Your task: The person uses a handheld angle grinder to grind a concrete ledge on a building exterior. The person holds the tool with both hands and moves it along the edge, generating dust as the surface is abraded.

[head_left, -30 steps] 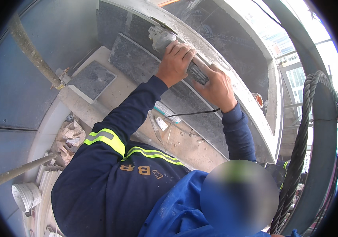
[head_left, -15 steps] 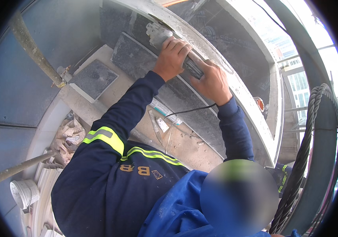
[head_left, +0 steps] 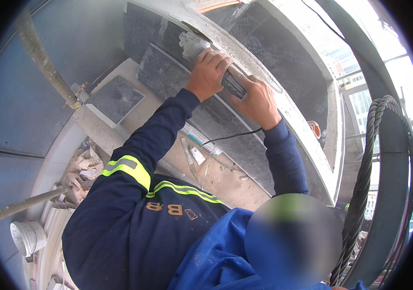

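Observation:
An angle grinder (head_left: 194,46) coated in pale dust is held in both my hands. Around its body, just behind the head, my left hand (head_left: 209,72) is closed. Further back, my right hand (head_left: 256,100) grips the rear of the housing. The thin disc (head_left: 197,32) lies edge-on along the top of a curved, light grey ledge (head_left: 259,65); whether it is cutting in cannot be made out. A black cord (head_left: 235,135) runs from beneath my right wrist down to the left. Below the grinder lean dark grey slabs (head_left: 167,63).
A flat square tile (head_left: 115,99) lies at left by a dusty pole (head_left: 47,63). Tubes and a scraper-like strip (head_left: 188,157) rest on the board below. A white bucket (head_left: 28,237) stands at lower left. Thick wire rope (head_left: 368,169) hangs at right beside a steel beam.
The whole scene shifts slightly as the view moves. Both hands keep the same hold on the grinder, with the disc still at the ledge.

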{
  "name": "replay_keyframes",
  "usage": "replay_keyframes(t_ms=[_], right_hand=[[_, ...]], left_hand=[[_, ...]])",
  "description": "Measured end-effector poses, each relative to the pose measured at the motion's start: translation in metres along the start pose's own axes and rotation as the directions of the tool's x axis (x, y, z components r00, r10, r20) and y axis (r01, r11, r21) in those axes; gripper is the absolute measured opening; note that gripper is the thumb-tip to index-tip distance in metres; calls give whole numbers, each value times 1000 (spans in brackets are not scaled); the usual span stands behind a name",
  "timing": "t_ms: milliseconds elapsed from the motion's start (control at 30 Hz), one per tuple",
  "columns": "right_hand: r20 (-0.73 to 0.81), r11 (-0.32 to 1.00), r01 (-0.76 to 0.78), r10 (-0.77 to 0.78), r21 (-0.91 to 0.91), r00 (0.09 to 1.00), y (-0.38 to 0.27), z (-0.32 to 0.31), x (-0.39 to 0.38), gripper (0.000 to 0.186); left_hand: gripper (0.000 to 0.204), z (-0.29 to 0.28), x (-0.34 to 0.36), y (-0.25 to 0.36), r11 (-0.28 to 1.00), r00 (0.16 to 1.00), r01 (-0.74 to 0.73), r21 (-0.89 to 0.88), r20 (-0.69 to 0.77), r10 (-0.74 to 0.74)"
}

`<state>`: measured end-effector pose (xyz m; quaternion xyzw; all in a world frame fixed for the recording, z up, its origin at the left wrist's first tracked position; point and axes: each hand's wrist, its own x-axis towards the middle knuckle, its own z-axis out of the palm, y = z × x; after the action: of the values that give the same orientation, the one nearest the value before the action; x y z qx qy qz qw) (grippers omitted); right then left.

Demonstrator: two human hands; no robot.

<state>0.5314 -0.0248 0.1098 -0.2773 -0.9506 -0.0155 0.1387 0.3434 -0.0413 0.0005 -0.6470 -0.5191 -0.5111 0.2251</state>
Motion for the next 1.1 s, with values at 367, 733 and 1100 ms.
replay_keyframes(t_ms=[367,733,1100], right_hand=[[32,999,-53,53,-9,998,-1,-23,-36,72],[-7,1000,-17,17,24,1000,0,-10,-20,74],[55,999,-43,43,6,998,-2,3,5,67]], left_hand=[[65,4,-2,40,1000,1000,-15,-5,-19,15],[64,10,-3,18,999,998,-35,22,-60,37],[77,13,-6,-10,1000,999,-1,26,-32,2]])
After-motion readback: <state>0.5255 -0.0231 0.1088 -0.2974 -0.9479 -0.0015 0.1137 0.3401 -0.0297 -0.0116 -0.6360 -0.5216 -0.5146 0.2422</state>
